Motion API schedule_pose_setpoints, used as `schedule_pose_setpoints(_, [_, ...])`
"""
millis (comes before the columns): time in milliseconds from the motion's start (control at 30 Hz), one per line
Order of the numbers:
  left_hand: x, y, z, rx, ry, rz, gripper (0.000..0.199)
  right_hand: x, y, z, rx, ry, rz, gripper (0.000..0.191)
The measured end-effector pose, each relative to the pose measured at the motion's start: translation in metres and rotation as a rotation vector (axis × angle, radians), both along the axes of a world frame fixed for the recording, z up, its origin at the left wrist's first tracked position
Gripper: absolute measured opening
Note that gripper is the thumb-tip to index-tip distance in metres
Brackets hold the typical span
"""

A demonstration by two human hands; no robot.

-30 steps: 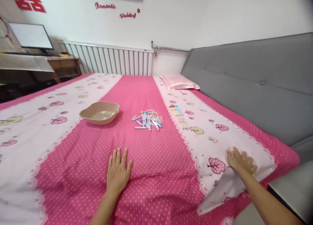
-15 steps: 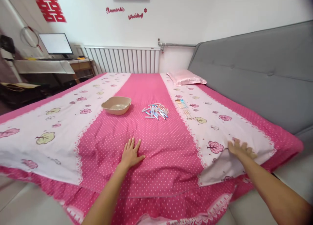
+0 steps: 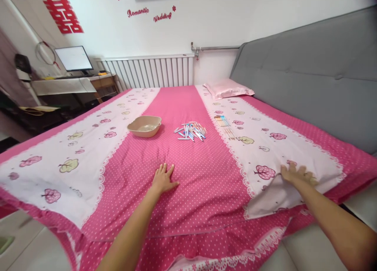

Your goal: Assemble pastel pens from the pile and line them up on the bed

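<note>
My left hand (image 3: pixel 164 179) lies flat with fingers spread on the pink dotted part of the bedspread (image 3: pixel 206 184), holding nothing. On the white printed strip at the right, my right hand (image 3: pixel 297 174) rests with its fingers apart, beside a pink tree print. A loose pile of pens or markers (image 3: pixel 191 131) lies beyond my hands, near the middle of the bed. To its left stands a beige plastic basin (image 3: pixel 144 127). Several pens in a neat row (image 3: pixel 222 121) lie right of the pile, with another row of thin pens (image 3: pixel 230 134) just nearer.
A pink pillow (image 3: pixel 227 88) lies at the far right, by the grey headboard (image 3: pixel 309 63). Behind the bed is a white radiator (image 3: pixel 150 72) with a pipe. A desk at the far left holds a monitor (image 3: pixel 73 59).
The camera view has tilted and shifted slightly, so the bed's contents appear a little to the right. Both hands remain in the same places on the bedspread.
</note>
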State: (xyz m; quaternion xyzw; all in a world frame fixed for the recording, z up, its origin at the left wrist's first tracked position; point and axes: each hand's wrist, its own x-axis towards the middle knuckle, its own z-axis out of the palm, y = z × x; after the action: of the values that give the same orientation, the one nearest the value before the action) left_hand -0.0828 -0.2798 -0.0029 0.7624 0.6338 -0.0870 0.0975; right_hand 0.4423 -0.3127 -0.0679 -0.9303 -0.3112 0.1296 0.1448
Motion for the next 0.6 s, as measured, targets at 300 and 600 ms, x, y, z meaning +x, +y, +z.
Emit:
schedule_pose_setpoints(300, [0.002, -0.003, -0.003, 0.048, -0.005, 0.001, 0.091, -0.002, 0.001, 0.002, 0.007, 0.003, -0.001, 0.070])
schedule_pose_setpoints(600, [-0.059, -0.089, -0.018, 0.059, -0.164, -0.057, 0.074, -0.002, 0.002, -0.001, 0.015, -0.017, -0.004, 0.070])
